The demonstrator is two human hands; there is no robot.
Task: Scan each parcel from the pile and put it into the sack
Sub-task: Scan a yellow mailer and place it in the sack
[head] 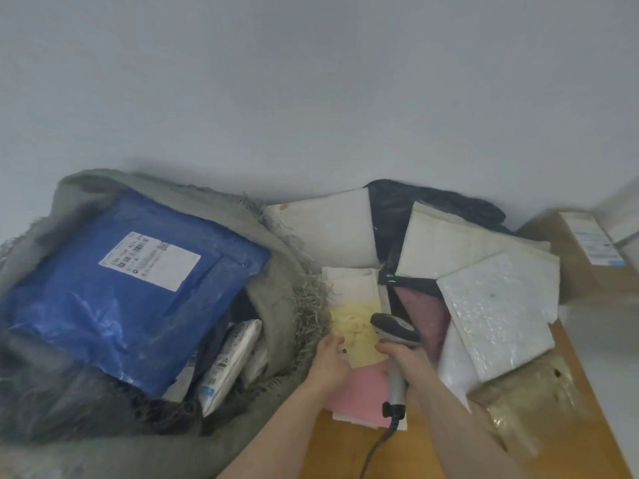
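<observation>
A grey woven sack (276, 243) lies open on the left, with a large blue parcel (114, 305) bearing a white label and some white parcels (228, 361) inside. The pile sits to its right on the wooden table (587, 454). My right hand (404, 361) grips a grey and white corded barcode scanner (396, 331), its head over a pale yellow parcel (356, 326). My left hand (330, 357) holds that yellow parcel's left edge, above a pink parcel (363, 392).
White bubble mailers (498, 305) and a black bag (432, 202) fill the back of the pile. A tan taped parcel (525, 399) lies at the front right. A cardboard box (584, 250) stands at the far right by the wall.
</observation>
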